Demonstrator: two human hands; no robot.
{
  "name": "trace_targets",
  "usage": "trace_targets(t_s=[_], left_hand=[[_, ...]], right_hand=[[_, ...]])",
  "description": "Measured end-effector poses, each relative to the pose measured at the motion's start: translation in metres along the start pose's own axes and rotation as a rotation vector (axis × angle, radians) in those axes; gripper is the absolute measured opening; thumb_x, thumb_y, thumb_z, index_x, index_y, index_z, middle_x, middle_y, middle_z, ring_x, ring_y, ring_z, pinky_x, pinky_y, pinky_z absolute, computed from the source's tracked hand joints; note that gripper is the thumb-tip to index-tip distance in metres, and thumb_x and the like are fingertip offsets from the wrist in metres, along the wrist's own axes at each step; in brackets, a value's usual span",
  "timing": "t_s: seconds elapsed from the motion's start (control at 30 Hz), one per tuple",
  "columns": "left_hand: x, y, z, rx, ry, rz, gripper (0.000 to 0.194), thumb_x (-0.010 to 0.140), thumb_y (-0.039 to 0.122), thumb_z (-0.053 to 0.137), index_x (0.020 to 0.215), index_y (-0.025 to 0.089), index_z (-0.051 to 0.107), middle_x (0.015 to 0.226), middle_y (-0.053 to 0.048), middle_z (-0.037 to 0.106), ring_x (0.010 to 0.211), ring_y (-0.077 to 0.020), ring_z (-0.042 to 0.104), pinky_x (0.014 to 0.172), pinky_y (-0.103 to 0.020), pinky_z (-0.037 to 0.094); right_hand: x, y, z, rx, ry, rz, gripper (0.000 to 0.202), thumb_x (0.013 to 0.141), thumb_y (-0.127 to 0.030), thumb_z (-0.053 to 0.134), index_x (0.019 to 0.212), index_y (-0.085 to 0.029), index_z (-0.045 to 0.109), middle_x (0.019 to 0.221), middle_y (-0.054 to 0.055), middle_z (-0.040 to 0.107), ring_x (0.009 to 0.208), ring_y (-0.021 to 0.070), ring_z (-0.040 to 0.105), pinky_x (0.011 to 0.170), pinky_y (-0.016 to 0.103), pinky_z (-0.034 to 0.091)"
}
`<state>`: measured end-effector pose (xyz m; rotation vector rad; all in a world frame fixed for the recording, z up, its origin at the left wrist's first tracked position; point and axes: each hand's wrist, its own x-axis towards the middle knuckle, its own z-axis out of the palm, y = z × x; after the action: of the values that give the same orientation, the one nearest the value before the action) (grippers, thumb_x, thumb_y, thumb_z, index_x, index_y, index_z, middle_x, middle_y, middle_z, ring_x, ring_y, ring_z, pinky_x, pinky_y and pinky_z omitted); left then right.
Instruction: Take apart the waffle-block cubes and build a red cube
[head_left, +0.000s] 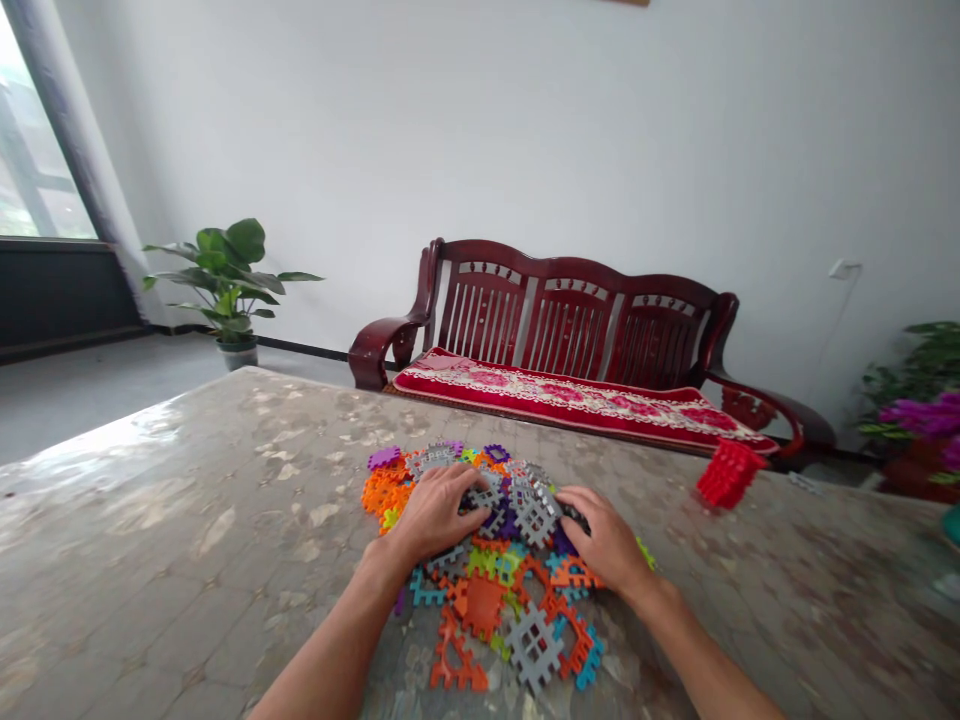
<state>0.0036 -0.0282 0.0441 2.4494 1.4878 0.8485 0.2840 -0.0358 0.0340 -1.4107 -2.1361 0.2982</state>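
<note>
A heap of interlocking plastic building pieces with notched edges, in orange, grey, green, blue and purple, lies on the table. My left hand (441, 508) reaches into the heap's left side, its thumb and fingers closed round a grey lattice piece (489, 494). On the other side, my right hand (606, 538) has thumb and fingers bent round a dark grey piece (574, 517), which they partly hide. Between the hands a grey lattice piece (534, 514) leans on purple ones. Nearer to me lie a flat grey piece (535, 646) and an orange piece (454, 655).
A red block-like built shape (727, 474) stands on the patterned tablecloth (202, 560) to the right. Behind the table is a dark wooden bench (570, 325) with a red cushion cover. A potted plant (234, 285) stands at the back left, purple flowers (926, 415) at the right.
</note>
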Motion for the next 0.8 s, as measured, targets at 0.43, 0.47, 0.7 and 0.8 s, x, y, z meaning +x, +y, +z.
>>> trace_targets(t_s=[0.43, 0.47, 0.7, 0.8], left_hand=[[-0.003, -0.050, -0.013, -0.134, 0.403, -0.220, 0.042, 0.095, 0.046, 0.034, 0.096, 0.022, 0.069, 0.106, -0.005, 0.071, 0.102, -0.0207, 0.063, 0.094, -0.032, 0.045], [-0.005, -0.054, -0.013, -0.120, 0.452, -0.266, 0.042, 0.095, 0.045, 0.033, 0.095, 0.022, 0.069, 0.104, -0.004, 0.071, 0.101, -0.0203, 0.063, 0.094, -0.031, 0.045], [-0.014, -0.066, -0.014, 0.029, 0.567, -0.512, 0.040, 0.096, 0.041, 0.034, 0.100, 0.022, 0.069, 0.110, -0.005, 0.069, 0.106, -0.0213, 0.062, 0.096, -0.035, 0.045], [-0.014, -0.070, -0.015, 0.106, 0.592, -0.528, 0.039, 0.096, 0.041, 0.036, 0.104, 0.022, 0.069, 0.117, -0.006, 0.068, 0.112, -0.0233, 0.059, 0.102, -0.040, 0.042]], right_hand=[[-0.009, 0.113, -0.069, -0.228, 0.828, 0.042, 0.046, 0.083, -0.038, 0.059, 0.124, -0.018, 0.058, 0.117, 0.013, 0.062, 0.110, 0.0284, 0.056, 0.099, 0.051, 0.044], [-0.007, 0.125, -0.081, -0.280, 0.879, 0.061, 0.050, 0.082, -0.039, 0.061, 0.126, -0.017, 0.057, 0.119, 0.015, 0.061, 0.113, 0.0301, 0.054, 0.100, 0.052, 0.042], [0.002, 0.179, -0.134, -0.443, 0.909, 0.338, 0.086, 0.066, -0.047, 0.074, 0.141, -0.020, 0.043, 0.144, 0.020, 0.036, 0.128, 0.0413, 0.039, 0.101, 0.059, 0.035], [0.005, 0.194, -0.137, -0.437, 0.838, 0.420, 0.092, 0.064, -0.050, 0.074, 0.144, -0.023, 0.039, 0.150, 0.019, 0.026, 0.131, 0.0435, 0.036, 0.101, 0.059, 0.036]])
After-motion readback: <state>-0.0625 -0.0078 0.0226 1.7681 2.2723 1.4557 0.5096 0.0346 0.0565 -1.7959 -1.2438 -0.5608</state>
